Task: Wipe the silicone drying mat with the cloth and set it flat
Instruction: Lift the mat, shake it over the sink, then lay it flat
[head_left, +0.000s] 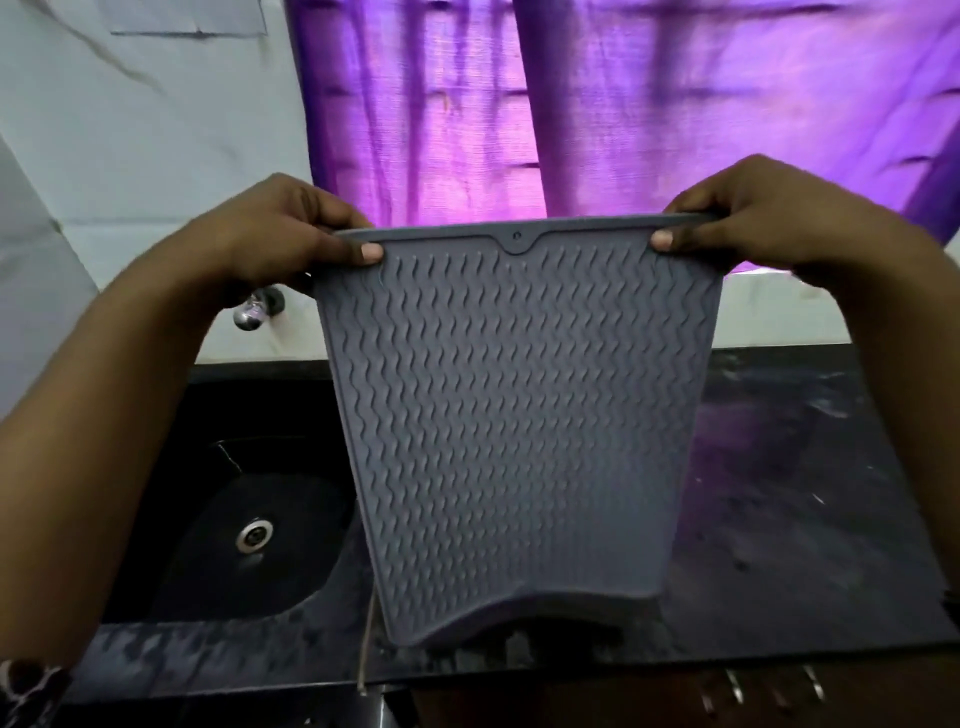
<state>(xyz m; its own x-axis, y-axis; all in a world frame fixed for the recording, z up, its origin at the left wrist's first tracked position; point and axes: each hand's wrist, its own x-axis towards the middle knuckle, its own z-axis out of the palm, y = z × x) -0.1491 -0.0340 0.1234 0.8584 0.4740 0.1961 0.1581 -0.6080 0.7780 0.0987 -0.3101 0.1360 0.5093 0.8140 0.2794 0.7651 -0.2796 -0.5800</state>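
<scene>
Above the dark tabletop (779, 519), with the sink (234, 519) at 8 o'clock, the left hand (280, 234) at 10 and right hand (753, 218) at 2 o'clock pinch the top corners of the hanging silicone drying mat (514, 426); I'd touch its curled bottom edge down first, then lay it back smoothly.

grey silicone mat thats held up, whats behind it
Behind the grey ridged silicone mat, a purple curtain shows above it and a black countertop beside it. The counter patch straight behind it is covered.
</scene>
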